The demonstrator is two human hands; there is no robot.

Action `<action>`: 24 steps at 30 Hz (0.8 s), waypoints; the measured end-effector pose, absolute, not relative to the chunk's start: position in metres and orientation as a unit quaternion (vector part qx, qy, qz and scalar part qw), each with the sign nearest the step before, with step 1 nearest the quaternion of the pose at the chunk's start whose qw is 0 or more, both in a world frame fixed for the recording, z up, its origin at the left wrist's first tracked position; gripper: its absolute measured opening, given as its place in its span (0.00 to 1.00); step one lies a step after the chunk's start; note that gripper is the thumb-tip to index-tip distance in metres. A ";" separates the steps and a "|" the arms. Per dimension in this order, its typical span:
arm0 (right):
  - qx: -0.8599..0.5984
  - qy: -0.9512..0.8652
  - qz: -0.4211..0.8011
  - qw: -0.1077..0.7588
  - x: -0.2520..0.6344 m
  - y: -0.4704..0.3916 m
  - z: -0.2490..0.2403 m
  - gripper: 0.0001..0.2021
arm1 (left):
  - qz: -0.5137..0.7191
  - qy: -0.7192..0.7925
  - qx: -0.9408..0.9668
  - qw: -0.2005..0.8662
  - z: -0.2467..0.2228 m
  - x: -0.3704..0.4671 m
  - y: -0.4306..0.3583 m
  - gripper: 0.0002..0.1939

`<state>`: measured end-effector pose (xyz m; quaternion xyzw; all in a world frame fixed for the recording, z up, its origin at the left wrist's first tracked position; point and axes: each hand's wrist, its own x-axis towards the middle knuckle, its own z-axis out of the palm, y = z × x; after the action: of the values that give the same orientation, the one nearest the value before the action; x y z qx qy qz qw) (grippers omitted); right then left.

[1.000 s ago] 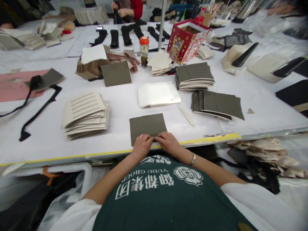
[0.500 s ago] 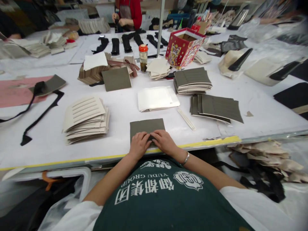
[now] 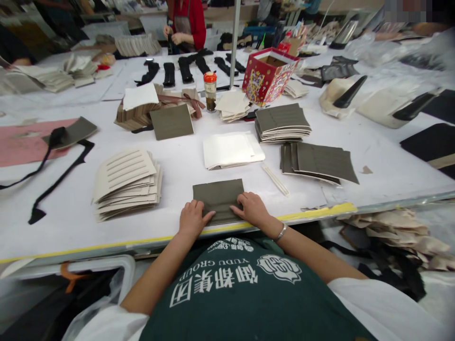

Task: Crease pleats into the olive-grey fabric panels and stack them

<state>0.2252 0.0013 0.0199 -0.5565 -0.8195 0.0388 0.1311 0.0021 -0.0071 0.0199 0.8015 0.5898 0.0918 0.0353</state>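
Note:
A dark grey-green panel (image 3: 220,196) lies flat at the table's front edge, with faint creases across its lower part. At its left edge rests my left hand (image 3: 194,217), thumb stretched out over the panel and fingers apart from it. My right hand (image 3: 251,208) lies on the panel's right edge, its thumb pointing inward, fingers spread. Left of the panel stands a stack of cream pieces (image 3: 126,180) with ridged lines. Behind it are white sheets (image 3: 231,149), and to the right two piles of grey-green panels (image 3: 282,121), (image 3: 320,161) and thin white strips (image 3: 275,179).
A red patterned box (image 3: 268,78), a jar with an orange lid (image 3: 210,92) and a metal pole (image 3: 234,45) stand farther back. Black straps (image 3: 59,182) lie at the left. Across the table, a person in red sleeves (image 3: 194,26) handles something dark.
My hands have moved apart, from close together at the panel's middle to its left and right edges. More of the panel's surface now shows.

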 end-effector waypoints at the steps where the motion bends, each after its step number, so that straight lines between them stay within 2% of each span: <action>1: -0.547 -0.825 0.043 0.138 0.221 0.004 0.021 0.11 | 0.096 0.581 0.807 0.033 0.021 0.006 -0.005 0.14; 6: -0.491 -0.850 0.062 0.180 0.197 0.009 0.011 0.10 | 0.129 0.522 0.842 0.046 0.012 0.033 0.003 0.08; 14: -0.558 -0.812 0.023 0.171 0.227 0.014 0.009 0.07 | 0.112 0.571 0.813 0.004 0.015 0.002 0.008 0.11; 20: -0.501 -0.839 0.049 0.207 0.197 0.024 0.010 0.12 | 0.156 0.512 0.844 0.025 0.012 0.036 0.019 0.10; 24: -0.525 -0.829 0.033 0.190 0.194 0.029 0.004 0.08 | 0.144 0.527 0.837 0.018 0.005 0.036 0.026 0.10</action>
<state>0.1941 0.0285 0.0038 -0.5252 -0.8289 0.0327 0.1896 0.0362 0.0262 0.0050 0.8373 0.5273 0.1438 0.0176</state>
